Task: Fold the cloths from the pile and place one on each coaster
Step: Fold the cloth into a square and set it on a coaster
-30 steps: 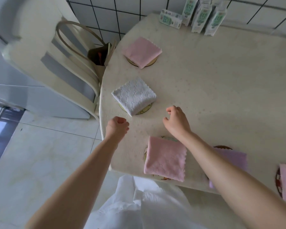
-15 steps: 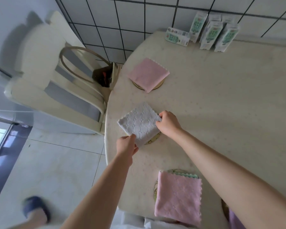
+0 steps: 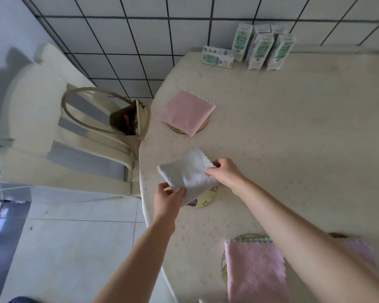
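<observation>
Since half a second ago, both hands have tightened on the white cloth (image 3: pixel 187 174) and raised its near edge, baring more of the yellow coaster (image 3: pixel 202 199) beneath it; a second ago the hands hovered short of it, closed on nothing.

A person at a cream table (image 3: pixel 293 149) lifts the folded white cloth off the yellow coaster. The left hand (image 3: pixel 167 199) pinches the cloth's near corner between thumb and fingers, just on the floor side of the coaster. The right hand (image 3: pixel 224 172) is closed on the cloth's far-right edge, just beyond the coaster. The cloth hangs tilted between the two grips, its lower part apparently still touching or just above the coaster; which, the view does not settle.

Beyond the yellow coaster, toward the tiled wall, a pink cloth (image 3: pixel 187 112) sits folded on its own coaster (image 3: pixel 204 125). Nearer the person than the yellow coaster, a second pink cloth (image 3: pixel 255 272) covers another coaster (image 3: pixel 224 264), and a lilac cloth (image 3: pixel 359 251) lies partly hidden behind the right forearm. Milk cartons (image 3: pixel 260 50) stand at the wall, well beyond.

The step in hand looks like a correction: the white cloth is being re-squared or re-centred. The next move probably calls for keeping both pinches even so the fold holds, then lowering the cloth flat and centred on the yellow coaster before letting go.
</observation>
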Tool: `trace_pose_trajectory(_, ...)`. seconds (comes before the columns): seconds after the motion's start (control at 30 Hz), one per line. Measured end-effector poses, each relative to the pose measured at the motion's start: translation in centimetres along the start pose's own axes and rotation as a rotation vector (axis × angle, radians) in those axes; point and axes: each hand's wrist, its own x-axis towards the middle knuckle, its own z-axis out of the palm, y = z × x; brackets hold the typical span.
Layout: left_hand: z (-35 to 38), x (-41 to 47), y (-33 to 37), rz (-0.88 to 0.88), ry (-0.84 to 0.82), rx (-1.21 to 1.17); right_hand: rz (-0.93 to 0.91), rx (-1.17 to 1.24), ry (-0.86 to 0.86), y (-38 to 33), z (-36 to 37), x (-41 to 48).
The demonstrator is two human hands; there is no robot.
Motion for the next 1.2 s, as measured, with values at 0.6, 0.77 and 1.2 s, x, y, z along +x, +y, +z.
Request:
trace_pose_trajectory(0.6,-3.0,3.5,-0.8,0.16,-0.02,0.439,-0.046,-0.187,0.232,5.4,3.9,-4.2)
trace_pose_trajectory(0.77,-2.9,3.8,-0.3,0.229,0.04,0.577,-0.081,-0.353,0.266,4.8,3.1,-4.1)
trace_pose_trajectory(1.2,1.9,9.3,10.1,0.3,0.033,0.435,-0.197,-0.474,0.315,-5.0,-2.4,5.1)
